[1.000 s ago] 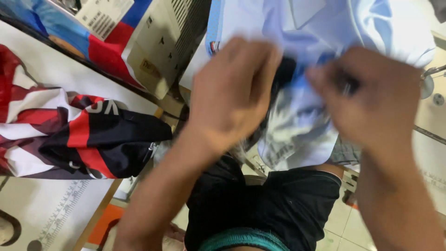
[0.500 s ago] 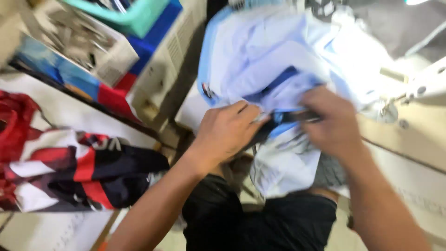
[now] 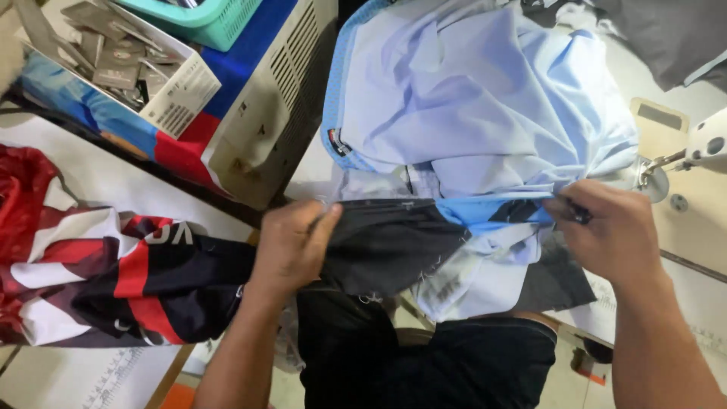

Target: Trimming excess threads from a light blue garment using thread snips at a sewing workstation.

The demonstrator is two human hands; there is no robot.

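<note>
A light blue garment (image 3: 485, 106) with black and bright blue panels lies bunched on the sewing table in front of me. My left hand (image 3: 291, 242) pinches the left end of its black panel (image 3: 386, 242). My right hand (image 3: 609, 227) grips the right end of the same edge, near the bright blue strip (image 3: 485, 210). The edge is stretched flat between both hands, above my lap.
A sewing machine (image 3: 700, 148) stands at the right edge. A red, white and black garment (image 3: 106, 273) lies on the table at left. Behind it are a cardboard box of small grey pieces (image 3: 113, 60), a teal basket (image 3: 204, 19) and a beige vented unit (image 3: 265, 113).
My hands have moved apart, pulling the garment's edge taut and exposing the black panel. The view has tilted down and back, showing more of the garment.
</note>
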